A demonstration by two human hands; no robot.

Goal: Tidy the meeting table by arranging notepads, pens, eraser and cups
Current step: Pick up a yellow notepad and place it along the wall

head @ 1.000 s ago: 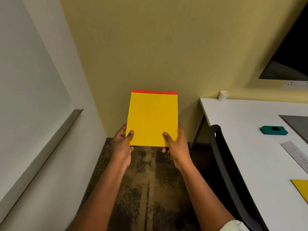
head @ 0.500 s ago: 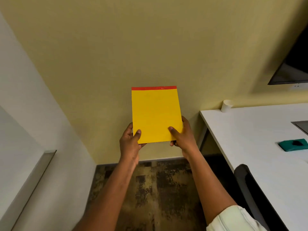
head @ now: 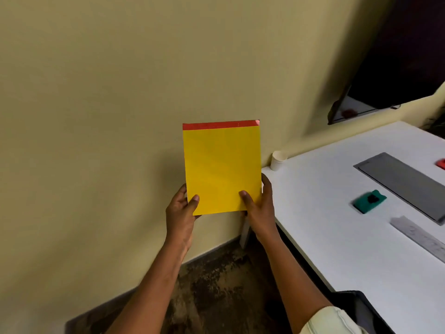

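A yellow notepad (head: 221, 167) with a red top band is held up in the air in front of the yellow wall, left of the table. My left hand (head: 181, 210) grips its lower left corner, thumb on the front. My right hand (head: 261, 208) grips the lower right corner the same way. On the white table (head: 337, 237) stand a white paper cup (head: 277, 160) at the far corner and a green eraser (head: 369, 204) further right.
A grey panel (head: 404, 184) is set into the tabletop, with a metal ruler (head: 421, 237) nearer me and a red item (head: 441, 163) at the right edge. A dark screen (head: 390, 68) hangs on the wall. A black chair back (head: 356, 307) sits at the table's near edge.
The view has swung right toward the table, showing more of it. Both hands still hold the notepad, which now sits closer to the table's corner.
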